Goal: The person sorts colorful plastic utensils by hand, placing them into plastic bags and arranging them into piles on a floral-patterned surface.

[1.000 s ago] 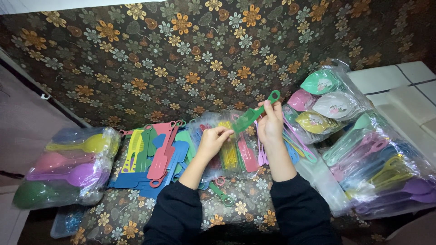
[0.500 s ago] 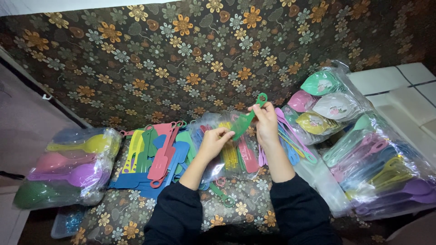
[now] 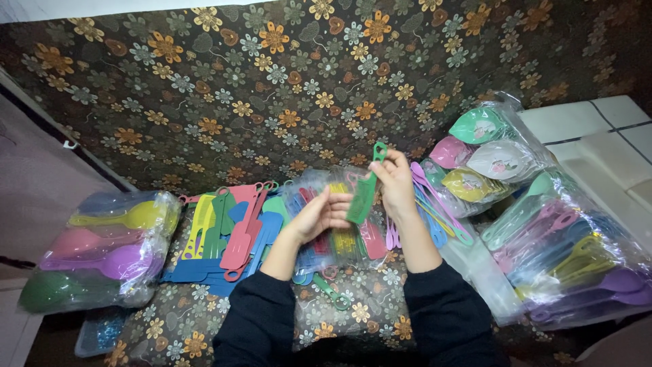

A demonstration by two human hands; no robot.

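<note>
Head view looks straight down on my two hands working above a flowered cushion (image 3: 204, 333) that I use as the anchor for everything else. My right hand (image 3: 396, 182) pinches a green comb (image 3: 363, 192) near its ringed handle, fingers closed narrowly on it, so the toothed end hangs down and leftward. My left hand (image 3: 324, 214) sits just beside it, palm up and fingers loosely curled, its tips touching the comb's lower edge; I cannot tell whether it grips anything firmly, but it seems cupped to steady the comb. Both hands hover above a clear bag of mixed combs (image 3: 339, 234) lying on the cushion's far edge, which keeps the comb close to its kind. On the cushion's left part lies a loose spread of blue, red, green and yellow combs (image 3: 227, 234), fanned flat so each colour shows. Beyond the cushion's left side rests a bagged bundle of large spoons (image 3: 102, 248). Off its right side, bagged scoops and ladles (image 3: 543, 224) are stacked, well apart from my grip.
</note>
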